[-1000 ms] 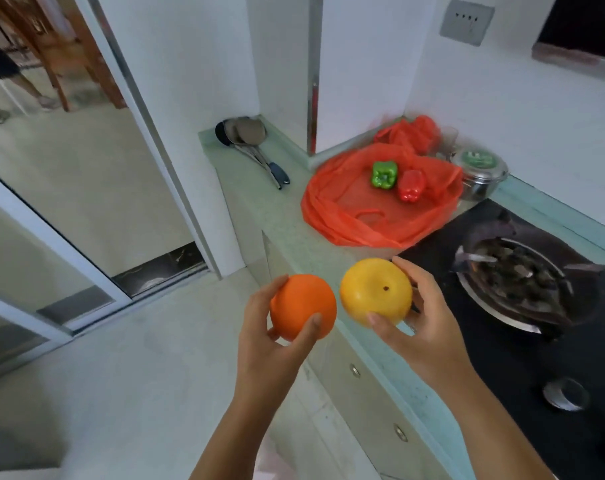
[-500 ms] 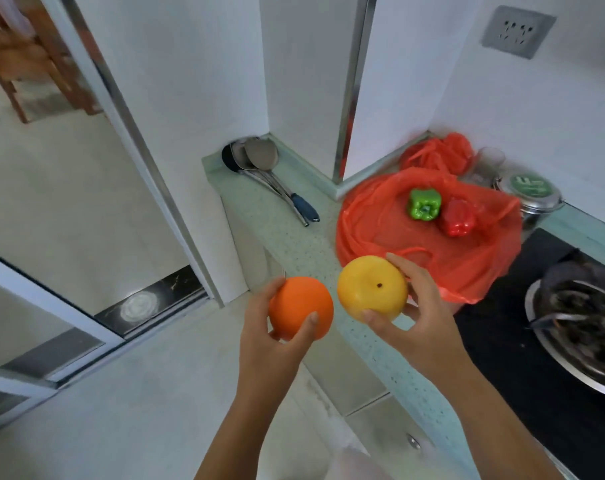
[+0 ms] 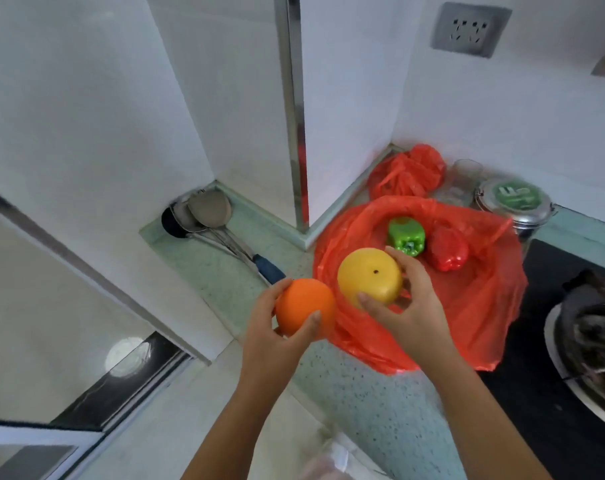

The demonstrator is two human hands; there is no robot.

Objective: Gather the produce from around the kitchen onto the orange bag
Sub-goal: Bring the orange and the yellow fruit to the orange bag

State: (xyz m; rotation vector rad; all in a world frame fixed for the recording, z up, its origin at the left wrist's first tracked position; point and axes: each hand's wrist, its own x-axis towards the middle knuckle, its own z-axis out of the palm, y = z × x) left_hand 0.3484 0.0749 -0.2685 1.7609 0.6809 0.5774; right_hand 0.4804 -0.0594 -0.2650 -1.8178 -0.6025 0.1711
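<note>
Hands up front, each with a piece of fruit! Left hand (image 3: pixel 277 336) has its grip wrapped round an orange fruit (image 3: pixel 304 308), thumb across the front, fingers curled behind, hovering over the table (image 3: pixel 374 403) just short of the near-left edge of the orange bag (image 3: pixel 474 317). Right hand (image 3: pixel 410 306) has its grip clamped on a yellow fruit (image 3: pixel 368 275), thumb under, fingers over the far side, and this one is already above the bag's near-left part, though whether it touches the plastic I cannot tell. The two fruits sit side by side, almost touching.

On to the bag itself: spread flat on the speckled green table, its near edge draping toward the black stove top. Lying on the bag beyond the yellow fruit, a green pepper (image 3: pixel 406 237) and right beside it a red pepper (image 3: pixel 448 249), the pair touching or near enough.

Right of the bag, a dark wok (image 3: pixel 592 334) sits on the stove. Left of the bag, a cluster of ladles (image 3: pixel 207 216) lies on the table, heads tucked into the wall corner, one blue handle pointing back toward the orange fruit. Behind the bag, a second crumpled orange bag (image 3: pixel 408 173) against the wall, then a clear glass (image 3: pixel 462 181) and a lidded steel tin (image 3: pixel 514 206) with a green top. Above those, a grey wall socket (image 3: pixel 469 29).
</note>
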